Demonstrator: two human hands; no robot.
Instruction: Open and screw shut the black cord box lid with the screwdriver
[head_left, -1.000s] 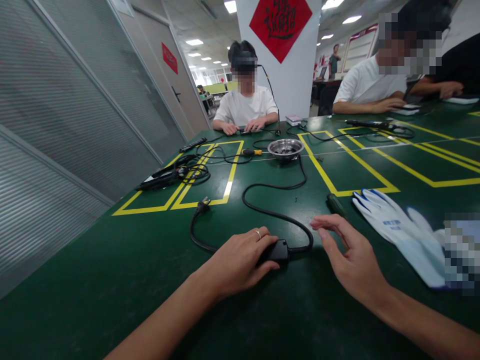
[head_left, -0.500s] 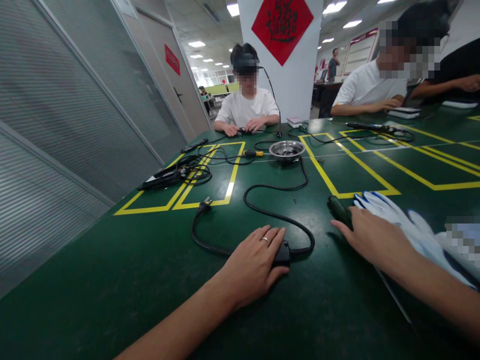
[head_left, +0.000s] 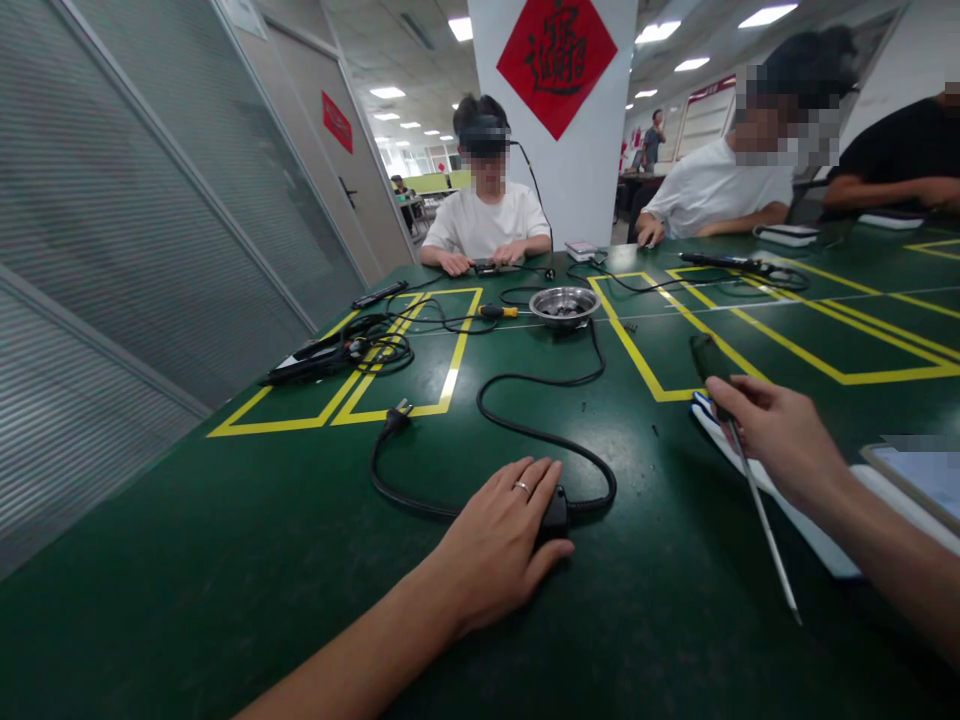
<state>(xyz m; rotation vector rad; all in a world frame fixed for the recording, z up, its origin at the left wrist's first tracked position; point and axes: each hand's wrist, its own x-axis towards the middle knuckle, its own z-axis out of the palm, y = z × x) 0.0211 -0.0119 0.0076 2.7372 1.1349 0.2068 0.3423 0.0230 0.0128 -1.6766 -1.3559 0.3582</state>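
My left hand [head_left: 499, 540] lies over a black power adapter [head_left: 555, 515], thumb on the near side and fingers across its top, covering much of it. Its black cord [head_left: 525, 430] curves away toward the bowl, and a second length ends in a two-pin plug [head_left: 399, 415] at the left. In my right hand [head_left: 787, 445] is a screwdriver [head_left: 757, 500], gripped where the dark handle meets the long metal shaft. The handle points away from me, the tip toward me. White work gloves [head_left: 806, 530] with blue edging lie under that hand, partly hidden.
A metal bowl [head_left: 562, 293] holds small dark parts. Beyond it lie a yellow-and-black screwdriver [head_left: 497, 312] and coiled cables with black devices [head_left: 315, 358]. Small screws [head_left: 655, 430] dot the table. A phone-like device [head_left: 922, 485] lies right. Co-workers sit opposite [head_left: 487, 220] and at right [head_left: 720, 190].
My right hand has lifted the screwdriver off the table, clear of the gloves, with its shaft now in front of the fingers. The left hand stays on the adapter. The view has shifted slightly.
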